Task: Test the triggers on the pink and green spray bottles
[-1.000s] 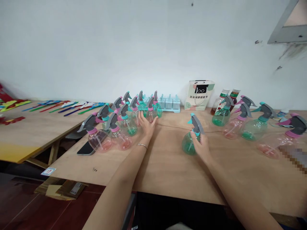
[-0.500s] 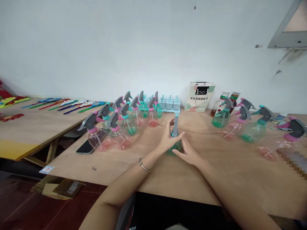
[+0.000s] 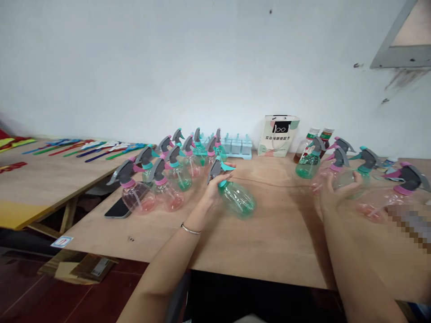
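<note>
My left hand (image 3: 213, 188) is closed round the neck of a green spray bottle (image 3: 238, 199) with a grey and teal trigger head. The bottle tilts, its base toward the right. Over at the right, my right hand (image 3: 336, 193) is open, thumb and fingers apart, in front of a green spray bottle (image 3: 365, 157) and a pink spray bottle (image 3: 337, 157). Whether it touches either one I cannot tell. A larger-looking pink spray bottle (image 3: 377, 206) stands nearer on the right. Several pink and green spray bottles (image 3: 168, 197) stand in a group left of my left hand.
A phone (image 3: 117, 209) lies beside the left group. Along the wall are a teal popsicle mould (image 3: 239, 150), a paper bag (image 3: 279, 137) and two labelled bottles (image 3: 326, 137). Colourful flat items (image 3: 90, 148) lie on the left table (image 3: 67, 179).
Both hands were together round the upright green spray bottle. My left hand has moved left and tilted it; my right hand has let go and moved right to the other bottles.
</note>
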Tool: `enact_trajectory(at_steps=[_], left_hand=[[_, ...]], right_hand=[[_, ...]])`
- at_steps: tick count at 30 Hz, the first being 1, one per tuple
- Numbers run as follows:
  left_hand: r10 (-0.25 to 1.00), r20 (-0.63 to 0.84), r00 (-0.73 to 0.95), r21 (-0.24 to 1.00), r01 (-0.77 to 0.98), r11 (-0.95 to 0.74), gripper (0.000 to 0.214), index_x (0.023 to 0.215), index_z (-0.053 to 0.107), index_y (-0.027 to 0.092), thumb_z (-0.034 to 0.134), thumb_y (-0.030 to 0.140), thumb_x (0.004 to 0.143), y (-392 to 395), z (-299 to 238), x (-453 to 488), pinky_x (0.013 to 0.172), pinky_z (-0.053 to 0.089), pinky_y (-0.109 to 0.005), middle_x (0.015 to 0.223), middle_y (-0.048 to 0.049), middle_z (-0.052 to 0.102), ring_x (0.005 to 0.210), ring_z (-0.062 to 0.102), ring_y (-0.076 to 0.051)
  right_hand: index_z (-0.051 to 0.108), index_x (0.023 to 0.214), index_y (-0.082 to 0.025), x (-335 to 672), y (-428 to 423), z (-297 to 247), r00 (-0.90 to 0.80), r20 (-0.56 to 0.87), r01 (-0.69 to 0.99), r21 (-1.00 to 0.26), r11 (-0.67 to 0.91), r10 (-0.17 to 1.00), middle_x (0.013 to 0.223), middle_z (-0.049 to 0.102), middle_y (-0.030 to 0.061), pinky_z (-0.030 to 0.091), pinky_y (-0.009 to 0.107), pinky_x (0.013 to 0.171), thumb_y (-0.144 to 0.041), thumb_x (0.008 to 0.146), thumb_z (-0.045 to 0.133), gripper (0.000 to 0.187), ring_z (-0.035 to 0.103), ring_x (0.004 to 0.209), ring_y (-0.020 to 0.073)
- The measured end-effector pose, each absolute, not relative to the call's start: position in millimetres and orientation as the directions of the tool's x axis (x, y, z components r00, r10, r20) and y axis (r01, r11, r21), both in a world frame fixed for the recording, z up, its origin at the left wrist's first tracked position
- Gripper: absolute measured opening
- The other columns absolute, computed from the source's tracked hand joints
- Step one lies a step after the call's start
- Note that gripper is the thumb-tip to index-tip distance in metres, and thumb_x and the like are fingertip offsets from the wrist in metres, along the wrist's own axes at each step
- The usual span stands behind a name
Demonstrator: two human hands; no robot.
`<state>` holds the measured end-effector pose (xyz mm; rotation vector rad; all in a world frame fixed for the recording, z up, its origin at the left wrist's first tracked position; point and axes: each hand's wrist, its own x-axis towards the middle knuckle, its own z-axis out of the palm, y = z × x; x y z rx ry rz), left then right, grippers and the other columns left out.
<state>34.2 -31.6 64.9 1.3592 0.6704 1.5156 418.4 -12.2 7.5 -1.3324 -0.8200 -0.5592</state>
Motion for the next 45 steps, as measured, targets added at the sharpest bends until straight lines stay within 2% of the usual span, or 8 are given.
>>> enact_trajectory(at_steps=[5,9,14,19,28,34,39,45], left_hand=[[0.897,0.412,0.158,0.872,-0.353,-0.338,0.033,0.099,0.068,0.020,0.060,0.029,0.068,-36,67,33,0.102,0.051,-0.042,0.100,-0.0091,0.075,0.115,0.067,-0.026],[0.907,0.382,0.178,0.877,-0.379,-0.295,0.037,0.104,0.066,0.020,0.058,0.031,0.070,-36,66,30,0.100,0.052,-0.043,0.103,-0.0096,0.075,0.111,0.069,-0.026],[0.898,0.401,0.180,0.883,-0.336,-0.327,0.040,0.109,0.065,0.021,0.054,0.031,0.072,-36,68,28,0.095,0.054,-0.043,0.100,-0.0084,0.076,0.109,0.069,-0.026],[0.881,0.420,0.218,0.884,-0.317,-0.343,0.041,0.103,0.066,0.022,0.051,0.024,0.065,-39,71,28,0.093,0.055,-0.043,0.093,-0.0074,0.075,0.109,0.069,-0.026],[0.939,0.335,-0.071,0.876,-0.343,-0.339,0.015,0.067,0.050,0.023,0.047,0.023,0.053,-29,64,22,0.076,0.054,-0.036,0.064,-0.0026,0.061,0.069,0.064,-0.019],[0.928,0.355,0.115,0.881,-0.373,-0.291,0.019,0.070,0.057,0.022,0.052,0.021,0.051,-34,70,24,0.085,0.052,-0.036,0.072,-0.0030,0.067,0.081,0.066,-0.021],[0.953,0.297,0.065,0.883,-0.400,-0.248,0.012,0.061,0.057,0.020,0.052,0.022,0.050,-43,72,29,0.072,0.049,-0.032,0.061,-0.0004,0.060,0.063,0.059,-0.016],[0.915,0.338,0.222,0.892,-0.386,-0.236,0.012,0.063,0.061,0.020,0.058,0.020,0.051,-49,72,32,0.074,0.049,-0.031,0.063,-0.0008,0.064,0.071,0.063,-0.019]], right_hand=[[0.044,0.124,-0.017,449,15,-18,0.765,0.593,0.607,-0.794,0.025,0.251,0.134,0.049,0.0294,0.027,0.058,0.109,-0.044,0.058,0.085,0.082,0.041,0.129,0.0439],[0.043,0.125,-0.013,442,20,-21,0.745,0.602,0.613,-0.788,0.058,0.288,0.133,0.048,0.0318,0.029,0.058,0.109,-0.064,0.052,0.083,0.098,0.043,0.127,0.0435],[0.046,0.130,-0.008,384,9,-18,0.425,0.715,0.695,-0.651,0.306,0.556,0.123,0.052,0.0206,0.044,0.055,0.098,-0.075,0.056,0.073,0.103,0.053,0.109,0.0343],[0.048,0.133,-0.015,305,-14,-18,0.109,0.707,0.685,-0.563,0.462,0.698,0.122,0.054,0.0160,0.042,0.054,0.104,-0.064,0.067,0.073,0.086,0.052,0.115,0.0320],[0.041,0.138,-0.019,274,-30,-18,0.020,0.673,0.576,-0.612,0.541,0.739,0.134,0.052,0.0169,0.043,0.054,0.107,-0.054,0.072,0.075,0.082,0.052,0.125,0.0325],[0.042,0.137,-0.017,277,-27,-20,0.027,0.680,0.592,-0.601,0.537,0.733,0.135,0.052,0.0180,0.044,0.054,0.107,-0.055,0.072,0.075,0.082,0.053,0.125,0.0333],[0.042,0.138,-0.018,278,-28,-19,0.015,0.676,0.601,-0.595,0.533,0.737,0.135,0.052,0.0179,0.044,0.055,0.106,-0.057,0.073,0.075,0.083,0.054,0.125,0.0339],[0.041,0.138,-0.021,278,-28,-18,0.001,0.693,0.593,-0.581,0.558,0.721,0.136,0.051,0.0171,0.042,0.055,0.108,-0.056,0.075,0.074,0.080,0.051,0.128,0.0346]])
